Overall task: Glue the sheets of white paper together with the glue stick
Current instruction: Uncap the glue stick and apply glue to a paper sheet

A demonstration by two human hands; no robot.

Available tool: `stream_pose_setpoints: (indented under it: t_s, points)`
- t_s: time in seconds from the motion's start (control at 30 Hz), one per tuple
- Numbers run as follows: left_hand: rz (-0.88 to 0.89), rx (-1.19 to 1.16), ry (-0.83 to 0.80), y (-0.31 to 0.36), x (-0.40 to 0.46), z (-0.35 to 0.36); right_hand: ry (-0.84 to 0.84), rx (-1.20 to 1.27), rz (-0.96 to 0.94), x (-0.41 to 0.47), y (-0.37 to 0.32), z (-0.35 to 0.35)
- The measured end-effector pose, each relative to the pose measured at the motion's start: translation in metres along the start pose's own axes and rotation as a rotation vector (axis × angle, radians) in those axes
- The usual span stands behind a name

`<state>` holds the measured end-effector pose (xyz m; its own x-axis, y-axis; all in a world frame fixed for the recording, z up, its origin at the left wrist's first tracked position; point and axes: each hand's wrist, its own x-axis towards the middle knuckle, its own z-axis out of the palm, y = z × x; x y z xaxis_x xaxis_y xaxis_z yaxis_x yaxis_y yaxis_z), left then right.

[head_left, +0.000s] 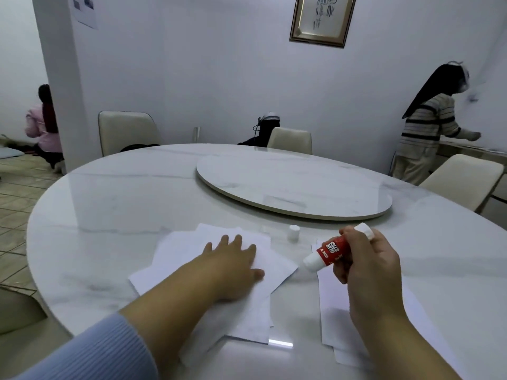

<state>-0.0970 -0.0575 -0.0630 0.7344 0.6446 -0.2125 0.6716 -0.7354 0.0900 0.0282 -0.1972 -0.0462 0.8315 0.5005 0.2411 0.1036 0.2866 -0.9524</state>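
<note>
Several white paper sheets [175, 259] lie fanned and overlapping on the marble table in front of me. My left hand [233, 266] rests flat on top of them, fingers spread. My right hand [370, 267] grips a red-and-white glue stick [329, 252], uncapped, its open end tilted down and left just past the right corner of the stack. The stick's white cap [293, 233] stands upright on the table behind it. A second pile of white sheets [332, 305] lies under and beside my right forearm.
A round marble turntable [293, 185] takes up the table's middle beyond the papers. Cream chairs [126, 131] stand around the far and right sides. A person in a striped sweater [428, 124] stands at the right wall; another crouches at far left.
</note>
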Motion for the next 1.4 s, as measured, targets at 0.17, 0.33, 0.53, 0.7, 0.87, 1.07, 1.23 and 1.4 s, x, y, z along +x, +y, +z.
stream_pose_setpoints:
  t_s: [0.17, 0.33, 0.53, 0.7, 0.87, 1.07, 1.23, 1.4]
  points:
    - [0.168, -0.037, -0.074, 0.000, -0.008, -0.016, 0.063, -0.117, -0.101, 0.001, 0.000, 0.003]
    - [0.146, -0.170, 0.191, 0.009, 0.000, 0.002, -0.183, -0.251, -0.113, 0.018, -0.004, 0.024]
    - [0.134, -0.090, 0.137, 0.008, 0.005, 0.012, -0.369, -0.500, -0.098, 0.035, 0.021, 0.040]
    - [0.127, -0.104, 0.110, 0.008, 0.007, 0.011, -0.479, -0.516, -0.130, 0.031, 0.016, 0.029]
    - [0.138, -0.107, 0.110, 0.007, 0.008, 0.010, -0.575, -0.549, -0.163, 0.014, 0.002, 0.013]
    - [0.202, -0.073, 0.041, 0.006, 0.002, 0.000, -0.392, -0.190, -0.009, 0.017, -0.003, 0.003]
    - [0.287, -0.116, 0.037, 0.002, -0.014, -0.018, 0.043, -0.017, -0.055, 0.032, -0.004, -0.008]
    - [0.015, -0.071, 0.056, -0.006, -0.017, 0.001, 0.088, -0.070, -0.162, 0.029, -0.001, -0.002]
